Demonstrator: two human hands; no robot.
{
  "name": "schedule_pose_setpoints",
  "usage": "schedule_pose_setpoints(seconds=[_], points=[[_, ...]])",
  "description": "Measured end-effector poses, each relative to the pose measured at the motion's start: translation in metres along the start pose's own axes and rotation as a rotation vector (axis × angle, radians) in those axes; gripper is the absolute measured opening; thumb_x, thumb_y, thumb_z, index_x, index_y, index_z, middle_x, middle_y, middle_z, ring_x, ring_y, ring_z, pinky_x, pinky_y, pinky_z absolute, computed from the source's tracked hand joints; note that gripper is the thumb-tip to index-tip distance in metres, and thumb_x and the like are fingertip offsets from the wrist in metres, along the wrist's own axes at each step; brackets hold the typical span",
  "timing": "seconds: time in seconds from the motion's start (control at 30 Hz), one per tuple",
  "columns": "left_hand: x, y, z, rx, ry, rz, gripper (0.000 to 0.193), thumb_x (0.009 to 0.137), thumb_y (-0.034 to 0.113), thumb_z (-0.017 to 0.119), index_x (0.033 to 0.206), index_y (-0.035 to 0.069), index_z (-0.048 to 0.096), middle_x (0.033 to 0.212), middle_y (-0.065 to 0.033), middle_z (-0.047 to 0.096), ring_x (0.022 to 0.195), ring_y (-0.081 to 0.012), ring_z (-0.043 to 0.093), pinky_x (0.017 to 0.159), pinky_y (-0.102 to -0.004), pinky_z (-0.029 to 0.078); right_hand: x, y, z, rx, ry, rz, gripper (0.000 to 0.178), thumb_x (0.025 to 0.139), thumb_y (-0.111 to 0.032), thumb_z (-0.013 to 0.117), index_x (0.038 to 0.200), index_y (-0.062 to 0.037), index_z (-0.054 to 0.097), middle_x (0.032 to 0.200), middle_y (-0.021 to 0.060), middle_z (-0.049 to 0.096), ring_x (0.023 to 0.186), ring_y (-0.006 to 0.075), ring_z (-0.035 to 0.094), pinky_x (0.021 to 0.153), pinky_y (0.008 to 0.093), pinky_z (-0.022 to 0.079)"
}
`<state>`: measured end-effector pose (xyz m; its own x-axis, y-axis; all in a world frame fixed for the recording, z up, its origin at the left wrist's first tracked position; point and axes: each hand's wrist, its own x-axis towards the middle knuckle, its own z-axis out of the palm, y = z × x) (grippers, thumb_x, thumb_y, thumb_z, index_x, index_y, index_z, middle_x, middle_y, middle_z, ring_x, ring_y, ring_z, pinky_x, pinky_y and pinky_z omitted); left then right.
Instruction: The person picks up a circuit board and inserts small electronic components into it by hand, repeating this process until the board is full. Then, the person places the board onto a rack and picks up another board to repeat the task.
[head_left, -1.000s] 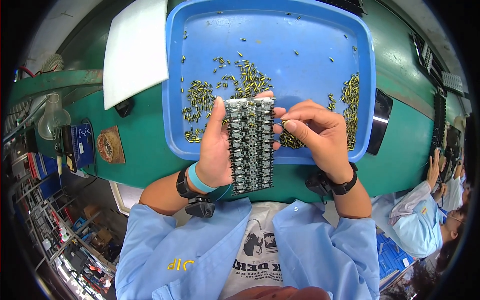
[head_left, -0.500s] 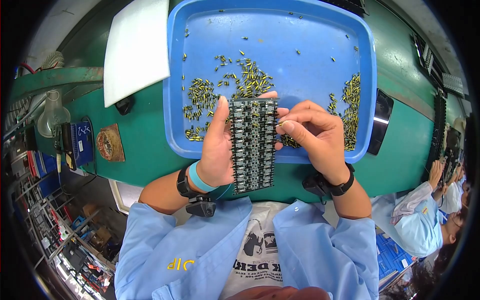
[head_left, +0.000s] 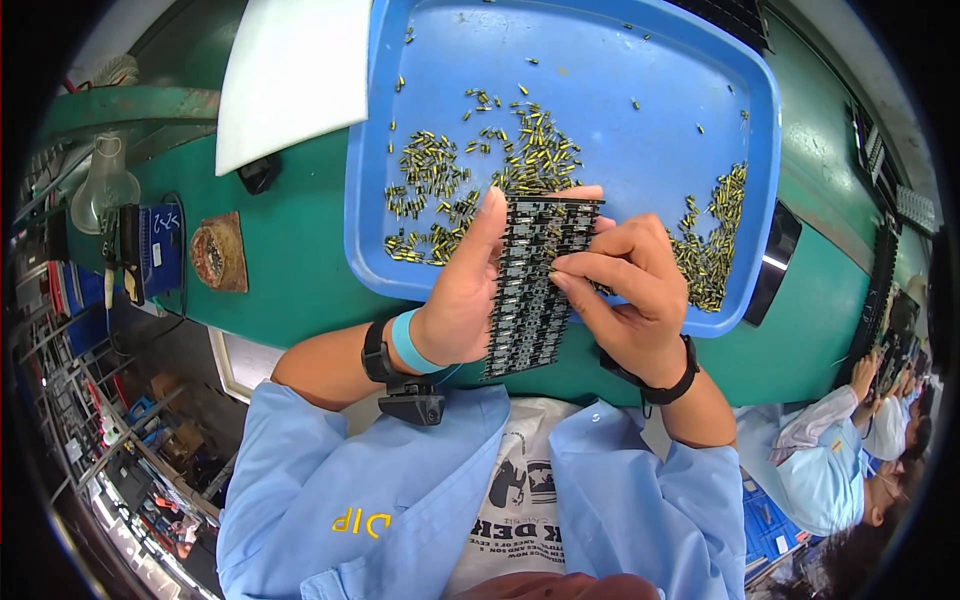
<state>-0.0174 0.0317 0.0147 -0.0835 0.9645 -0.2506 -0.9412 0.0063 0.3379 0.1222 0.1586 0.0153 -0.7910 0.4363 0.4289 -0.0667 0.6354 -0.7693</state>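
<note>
L hand holding PCB panel; R hand at panel face; blue tub w/ comps beyond.

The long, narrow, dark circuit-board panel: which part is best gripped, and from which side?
Probably the panel's long left edge, coming from the left, thumb along that edge and fingers underneath, much as the left hand holds it. The panel is flat and narrow enough to span, and its upper face looks densely bumpy, so an edge grip should leave that face uncovered.
</note>
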Motion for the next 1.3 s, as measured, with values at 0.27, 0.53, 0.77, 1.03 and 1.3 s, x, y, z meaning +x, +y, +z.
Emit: schedule_pose_setpoints(seconds=[0.27,0.53,0.77,1.03,1.3], points=[[0.000,0.001,0.002,0.061,-0.002,-0.010,0.087,0.111,0.068,0.020,0.164,0.000,0.033,0.151,-0.0163,0.056,0.135,-0.0255,0.059,0.116,-0.0401,0.049,0.001,-0.001,-0.002,-0.020,-0.025,0.000,0.027,0.074,-0.002,0.089,0.098,-0.0092,0.081,0.088,0.0033,0.064,0.082,0.0233,0.056,0.087,0.0399,0.056],[-0.001,0.002,0.004,0.074,0.017,-0.020,0.086,0.111,0.068,0.020,0.164,0.000,0.033,0.151,-0.0159,0.057,0.134,-0.0249,0.060,0.116,-0.0399,0.049,0.002,-0.003,-0.003,-0.066,-0.025,-0.042,0.026,0.073,-0.001,0.088,0.097,-0.0085,0.080,0.087,0.0038,0.063,0.082,0.0244,0.056,0.086,0.0393,0.056],[-0.001,0.002,0.009,0.188,0.042,-0.022,0.087,0.111,0.068,0.020,0.164,0.000,0.032,0.151,-0.0173,0.056,0.135,-0.0263,0.059,0.117,-0.0421,0.048,0.003,-0.016,-0.007,-0.330,-0.047,-0.221,0.029,0.072,-0.004,0.087,0.099,-0.0077,0.077,0.090,0.0027,0.063,0.084,0.0231,0.059,0.075,0.0386,0.049],[0.000,-0.002,0.001,0.160,0.017,0.009,0.088,0.110,0.069,0.018,0.165,0.002,0.032,0.152,-0.0185,0.055,0.136,-0.0282,0.059,0.116,-0.0448,0.049,-0.003,-0.014,-0.004,-0.422,-0.074,-0.287,0.036,0.072,-0.007,0.087,0.106,-0.0084,0.077,0.095,0.0015,0.064,0.085,0.0218,0.062,0.072,0.0374,0.044],[0.000,0.003,-0.005,-0.026,-0.014,-0.009,0.086,0.110,0.070,0.017,0.166,0.005,0.030,0.154,-0.0179,0.053,0.135,-0.0288,0.059,0.114,-0.0447,0.051,-0.003,-0.017,-0.004,-0.423,-0.081,-0.265,0.042,0.075,-0.008,0.086,0.116,-0.0100,0.079,0.100,-0.0001,0.066,0.087,0.0203,0.061,0.073,0.0373,0.043]])
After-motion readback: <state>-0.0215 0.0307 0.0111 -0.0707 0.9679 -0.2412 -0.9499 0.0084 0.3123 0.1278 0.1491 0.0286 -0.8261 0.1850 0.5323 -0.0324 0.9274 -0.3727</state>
